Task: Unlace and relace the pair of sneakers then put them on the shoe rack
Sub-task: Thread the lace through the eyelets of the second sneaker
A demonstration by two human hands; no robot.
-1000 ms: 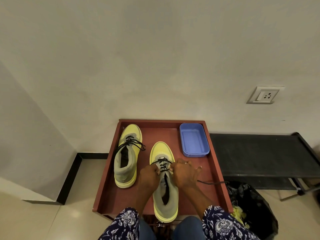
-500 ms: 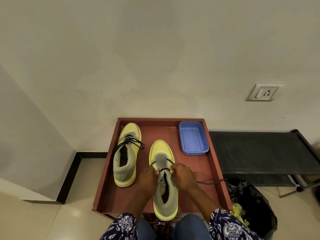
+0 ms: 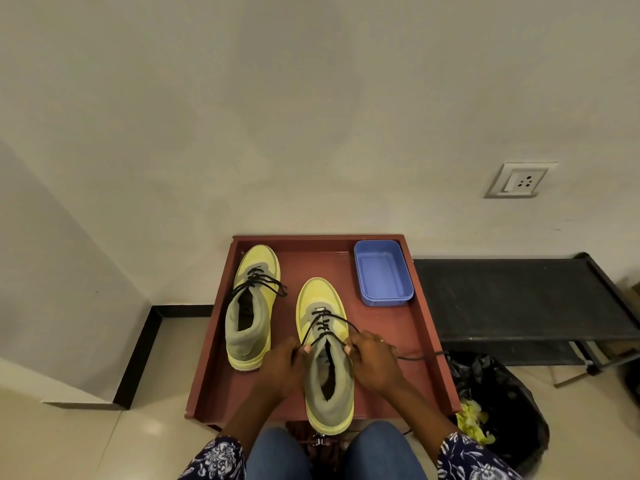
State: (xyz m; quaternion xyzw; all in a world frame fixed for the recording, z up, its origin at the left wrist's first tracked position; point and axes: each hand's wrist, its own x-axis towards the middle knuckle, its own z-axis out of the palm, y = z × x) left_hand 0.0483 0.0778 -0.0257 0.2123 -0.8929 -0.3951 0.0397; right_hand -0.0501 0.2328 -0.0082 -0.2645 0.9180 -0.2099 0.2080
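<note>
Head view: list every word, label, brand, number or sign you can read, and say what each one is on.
No text can be read.
Near sneaker: a small dark mark on its tongue, too blurred to read.
Far sneaker, blue tub, wall socket: no visible lettering.

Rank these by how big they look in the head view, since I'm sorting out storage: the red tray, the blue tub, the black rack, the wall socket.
1. black rack and red tray: look alike in extent, so I won't rank them
2. blue tub
3. wall socket
</note>
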